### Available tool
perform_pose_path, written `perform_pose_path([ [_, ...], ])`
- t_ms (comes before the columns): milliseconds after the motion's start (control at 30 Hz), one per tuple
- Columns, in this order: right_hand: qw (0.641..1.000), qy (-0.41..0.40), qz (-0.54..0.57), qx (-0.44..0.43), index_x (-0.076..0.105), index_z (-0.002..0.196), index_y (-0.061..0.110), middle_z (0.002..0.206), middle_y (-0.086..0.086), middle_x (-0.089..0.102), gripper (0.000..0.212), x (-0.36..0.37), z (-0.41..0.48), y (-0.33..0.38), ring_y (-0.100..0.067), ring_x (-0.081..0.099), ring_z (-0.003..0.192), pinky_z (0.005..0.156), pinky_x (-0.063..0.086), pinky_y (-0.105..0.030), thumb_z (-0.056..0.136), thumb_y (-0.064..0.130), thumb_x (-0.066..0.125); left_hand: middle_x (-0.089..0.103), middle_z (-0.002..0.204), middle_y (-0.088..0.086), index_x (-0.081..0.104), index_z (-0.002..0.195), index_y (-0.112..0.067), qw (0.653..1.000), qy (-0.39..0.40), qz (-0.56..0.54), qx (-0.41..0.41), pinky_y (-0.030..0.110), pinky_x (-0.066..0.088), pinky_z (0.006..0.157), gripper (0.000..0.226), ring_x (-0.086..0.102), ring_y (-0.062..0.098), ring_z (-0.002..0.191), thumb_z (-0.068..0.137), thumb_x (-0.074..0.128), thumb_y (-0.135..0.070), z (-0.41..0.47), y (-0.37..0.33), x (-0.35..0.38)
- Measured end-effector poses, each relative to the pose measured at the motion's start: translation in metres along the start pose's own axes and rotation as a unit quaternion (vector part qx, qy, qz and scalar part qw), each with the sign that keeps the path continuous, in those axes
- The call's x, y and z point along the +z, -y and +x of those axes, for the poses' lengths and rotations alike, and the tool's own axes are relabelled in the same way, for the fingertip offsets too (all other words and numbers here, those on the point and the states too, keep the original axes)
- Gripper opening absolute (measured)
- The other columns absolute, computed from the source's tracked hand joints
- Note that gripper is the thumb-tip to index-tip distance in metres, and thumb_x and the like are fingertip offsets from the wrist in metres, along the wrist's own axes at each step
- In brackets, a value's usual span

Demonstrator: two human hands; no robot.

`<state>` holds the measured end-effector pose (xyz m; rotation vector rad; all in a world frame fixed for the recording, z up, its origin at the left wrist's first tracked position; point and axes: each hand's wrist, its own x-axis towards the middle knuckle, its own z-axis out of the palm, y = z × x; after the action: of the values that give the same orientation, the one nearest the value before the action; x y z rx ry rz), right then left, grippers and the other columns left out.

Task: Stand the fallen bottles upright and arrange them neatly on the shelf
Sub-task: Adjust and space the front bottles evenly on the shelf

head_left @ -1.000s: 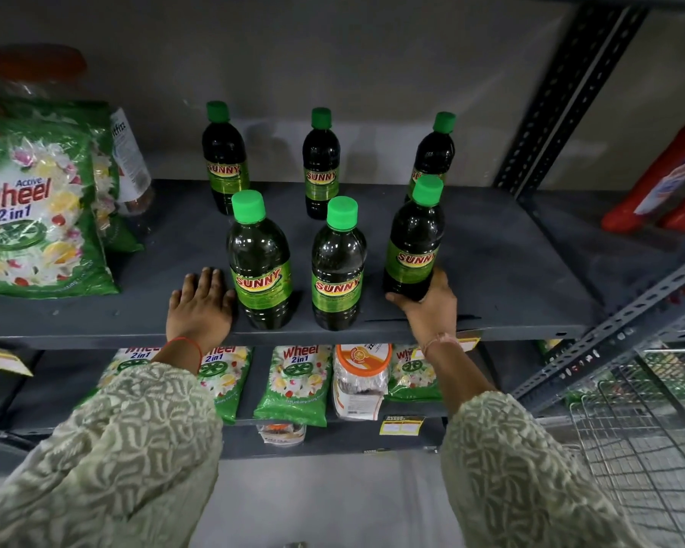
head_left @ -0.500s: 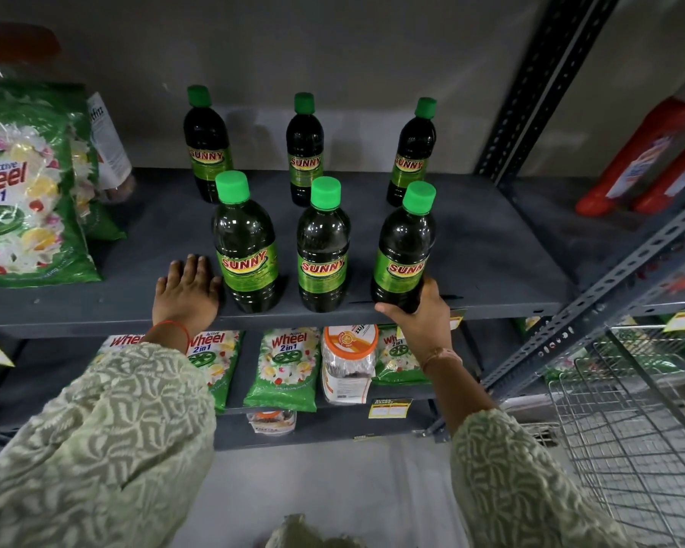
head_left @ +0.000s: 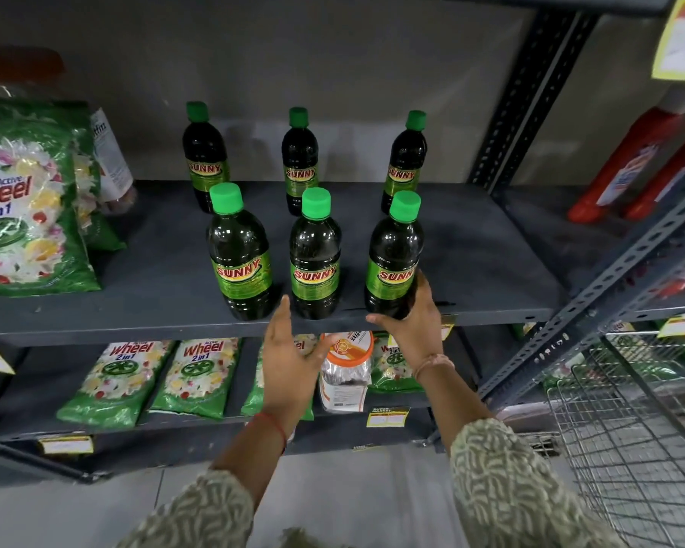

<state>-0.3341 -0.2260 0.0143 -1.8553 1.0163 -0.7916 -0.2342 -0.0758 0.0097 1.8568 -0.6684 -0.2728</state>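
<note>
Several dark bottles with green caps and "SUNNY" labels stand upright on the grey shelf in two rows of three. The back row has a left bottle, a middle bottle and a right bottle. In front stand a left bottle, a middle bottle and a right bottle. My right hand wraps the base of the front right bottle, thumb in front and fingers on its right side. My left hand hovers open below the shelf edge, between the front left and front middle bottles, touching neither.
Green Wheel detergent bags and a jar fill the shelf's left end. Red bottles lie on the neighbouring shelf to the right, past a perforated post. Below are more bags and an orange-lidded jar. A wire cart stands at lower right.
My left hand has lifted off the shelf left of the front row and swung right to below the middle bottle. The front right bottle went from tilted to upright, my right hand still on it.
</note>
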Motion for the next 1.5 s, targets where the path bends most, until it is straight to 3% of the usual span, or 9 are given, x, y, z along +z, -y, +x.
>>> perform_pose_path([
  [133, 0.998, -0.017, -0.049, -0.019, 0.039, 0.130, 0.008, 0.125, -0.011, 0.057, 0.079, 0.003, 0.002, -0.004, -0.024, 0.051, 0.118, 0.097, 0.040, -0.030, 0.064, 0.022, 0.082, 0.040, 0.146, 0.018, 0.026, 0.144, -0.005, 0.999, -0.025, -0.015, -0.046, 0.046, 0.036, 0.112, 0.095, 0.038, 0.031, 0.136, 0.067, 0.081, -0.021, 0.027, -0.004, 0.020],
  [233, 0.998, -0.023, -0.059, -0.019, 0.043, 0.125, 0.006, 0.119, -0.012, 0.060, 0.075, 0.002, 0.005, -0.008, -0.026, 0.053, 0.114, 0.096, 0.044, -0.034, 0.063, 0.023, 0.082, 0.059, 0.125, 0.018, 0.044, 0.130, -0.004, 0.998, -0.044, 0.009, -0.036, 0.046, 0.047, 0.100, 0.075, 0.055, 0.033, 0.118, 0.065, 0.081, -0.013, 0.040, -0.001, 0.024],
  [333, 0.998, -0.033, -0.057, -0.017, 0.046, 0.121, 0.007, 0.115, -0.013, 0.061, 0.071, -0.006, 0.007, -0.012, -0.026, 0.054, 0.110, 0.091, 0.043, -0.031, 0.063, 0.023, 0.082, 0.064, 0.113, 0.021, 0.053, 0.118, -0.001, 0.997, -0.063, 0.030, -0.018, 0.043, 0.050, 0.093, 0.058, 0.059, 0.035, 0.107, 0.067, 0.079, -0.009, 0.041, -0.002, 0.025],
  [700, 0.997, -0.067, -0.046, 0.004, 0.053, 0.110, 0.007, 0.105, -0.013, 0.065, 0.058, -0.055, 0.014, -0.033, -0.021, 0.056, 0.094, 0.086, 0.050, -0.036, 0.061, 0.017, 0.083, 0.065, 0.110, 0.019, 0.056, 0.112, -0.004, 0.996, -0.077, 0.048, -0.001, 0.043, 0.051, 0.090, 0.052, 0.061, 0.033, 0.102, 0.067, 0.080, -0.013, 0.042, 0.001, 0.026],
  [1167, 0.996, -0.076, -0.044, 0.005, 0.053, 0.110, 0.005, 0.106, -0.013, 0.065, 0.057, -0.058, 0.013, -0.033, -0.017, 0.054, 0.092, 0.081, 0.042, -0.026, 0.062, 0.016, 0.082, 0.064, 0.112, 0.019, 0.055, 0.112, -0.004, 0.996, -0.066, 0.060, -0.003, 0.037, 0.048, 0.088, 0.051, 0.060, 0.033, 0.104, 0.069, 0.079, -0.014, 0.040, -0.001, 0.022],
  [1267, 0.997, -0.072, -0.035, 0.012, 0.049, 0.116, 0.005, 0.113, -0.014, 0.063, 0.066, -0.057, 0.012, -0.033, -0.027, 0.058, 0.105, 0.086, 0.044, -0.029, 0.060, 0.016, 0.083, 0.064, 0.115, 0.017, 0.054, 0.117, -0.006, 0.998, -0.049, 0.049, -0.008, 0.037, 0.049, 0.091, 0.055, 0.060, 0.031, 0.106, 0.069, 0.079, -0.017, 0.041, -0.001, 0.020],
  [1333, 0.995, -0.098, 0.013, 0.030, 0.036, 0.134, 0.008, 0.132, -0.016, 0.052, 0.087, -0.055, 0.000, -0.032, -0.028, 0.050, 0.121, 0.100, 0.041, -0.035, 0.061, 0.020, 0.083, 0.063, 0.118, 0.012, 0.053, 0.122, -0.006, 0.999, -0.040, 0.017, -0.010, 0.033, 0.049, 0.091, 0.059, 0.060, 0.024, 0.105, 0.070, 0.078, -0.017, 0.036, -0.001, 0.017],
  [1400, 0.985, -0.169, 0.023, 0.008, 0.025, 0.140, 0.012, 0.142, -0.017, 0.038, 0.092, -0.045, -0.023, -0.027, -0.030, 0.039, 0.128, 0.108, 0.036, -0.046, 0.067, 0.033, 0.077, 0.062, 0.117, 0.013, 0.052, 0.124, -0.003, 0.997, -0.069, -0.019, -0.014, 0.031, 0.047, 0.090, 0.058, 0.056, 0.018, 0.102, 0.072, 0.076, -0.014, 0.024, -0.002, 0.008],
  [1500, 0.974, -0.191, -0.038, -0.112, 0.037, 0.131, 0.014, 0.131, -0.022, 0.045, 0.072, -0.013, -0.052, -0.011, -0.036, 0.046, 0.115, 0.098, 0.043, -0.046, 0.074, 0.050, 0.063, 0.055, 0.112, 0.026, 0.050, 0.120, 0.007, 0.983, -0.184, 0.009, 0.011, 0.042, 0.047, 0.089, 0.061, 0.050, 0.027, 0.098, 0.070, 0.077, -0.015, 0.010, 0.005, -0.007],
])
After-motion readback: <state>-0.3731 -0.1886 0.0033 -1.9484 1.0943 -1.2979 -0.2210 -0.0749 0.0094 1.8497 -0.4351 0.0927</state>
